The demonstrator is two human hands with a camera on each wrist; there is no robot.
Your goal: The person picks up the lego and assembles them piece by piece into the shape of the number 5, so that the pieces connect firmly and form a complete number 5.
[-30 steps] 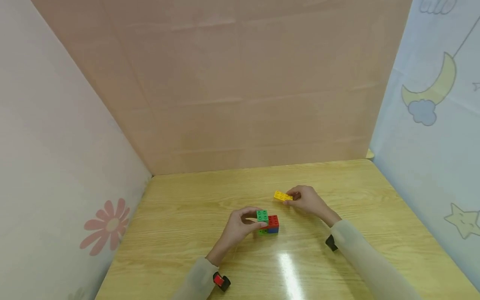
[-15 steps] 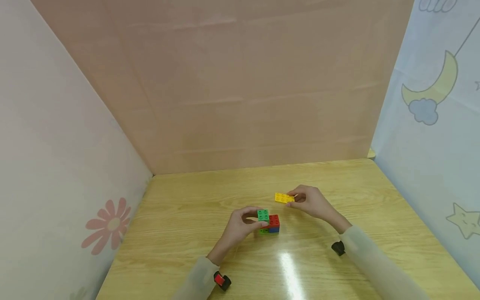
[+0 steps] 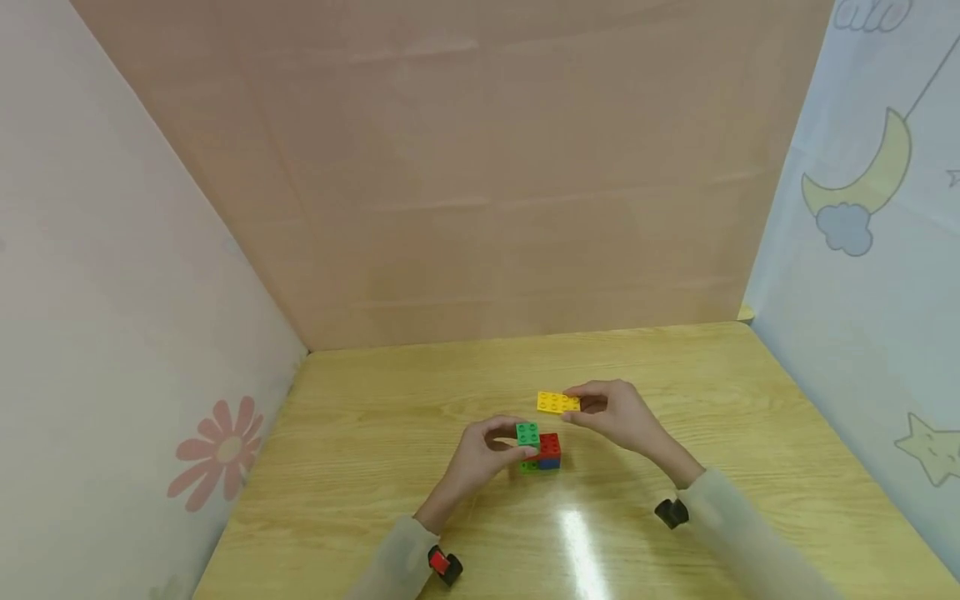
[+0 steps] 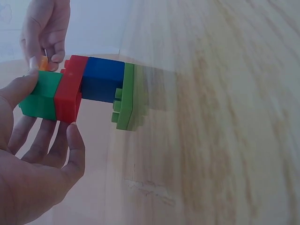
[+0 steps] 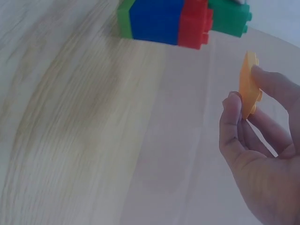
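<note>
A stack of toy building bricks stands on the table: a flat light green plate (image 4: 125,98) at the bottom, a blue brick (image 4: 102,78) on it, then a red brick (image 3: 551,442) that overhangs to the left, topped by a green brick (image 3: 527,432). My left hand (image 3: 480,455) holds the stack at the green brick between thumb and fingers. Behind and to the right, my right hand (image 3: 621,417) pinches one end of a thin yellow brick (image 3: 553,402), studs up. This yellow brick (image 5: 248,86) is held above the table, apart from the stack.
The wood-grain table (image 3: 375,400) meets a beige backdrop (image 3: 480,208) at its far edge. Pale patterned walls flank it, a flower (image 3: 223,450) on the left and a moon (image 3: 870,171) on the right. Black wrist straps sit at both cuffs.
My right hand has brought the yellow brick left and slightly nearer, toward the stack, and levelled it. The left hand keeps its grip at the same spot.
</note>
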